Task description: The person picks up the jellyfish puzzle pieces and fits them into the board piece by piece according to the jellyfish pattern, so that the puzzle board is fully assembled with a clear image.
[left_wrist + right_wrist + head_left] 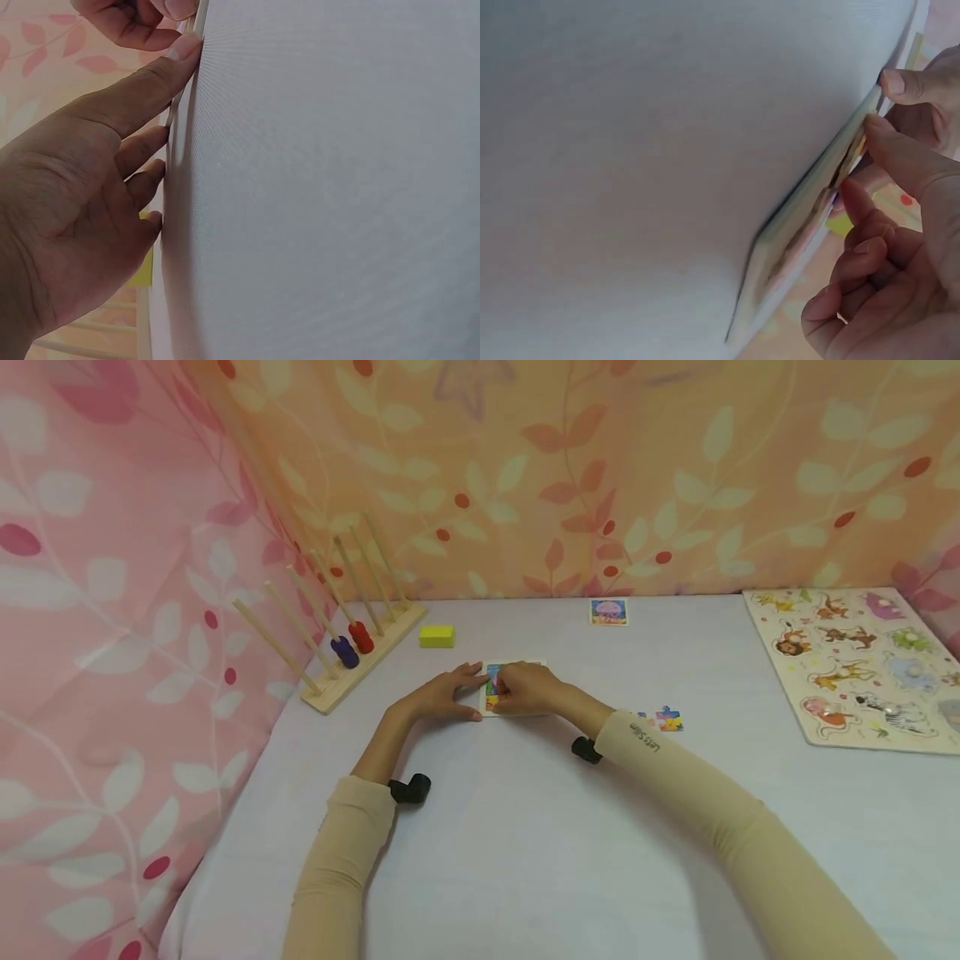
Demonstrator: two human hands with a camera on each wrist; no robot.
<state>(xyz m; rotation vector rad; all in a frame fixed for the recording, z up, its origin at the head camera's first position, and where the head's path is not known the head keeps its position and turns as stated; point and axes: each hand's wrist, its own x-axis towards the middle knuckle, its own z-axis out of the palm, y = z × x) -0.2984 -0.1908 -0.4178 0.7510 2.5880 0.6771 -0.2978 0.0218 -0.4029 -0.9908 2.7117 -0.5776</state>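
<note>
A small puzzle board [780, 240] with a pale raised rim lies flat on the white surface, colourful pieces [492, 680] showing along its left side in the head view. At its left edge rests my left hand [441, 695], thumb near the lower corner and fingers spread out. My right hand [531, 688] lies over the board and hides most of it. Seen from the right wrist, its thumb and index finger pinch a puzzle piece [847, 161] at the board's inset, with the other fingers curled. Loose jigsaw pieces [669, 718] lie beside the right forearm.
A picture card [608, 612] lies at the back. Left of it are a yellow block [437, 637] and a wooden peg stand [386, 643] with blue beads [345, 652] and red beads [361, 637]. An animal peg board [862, 672] lies at right. Patterned cloth [540, 477] hangs behind.
</note>
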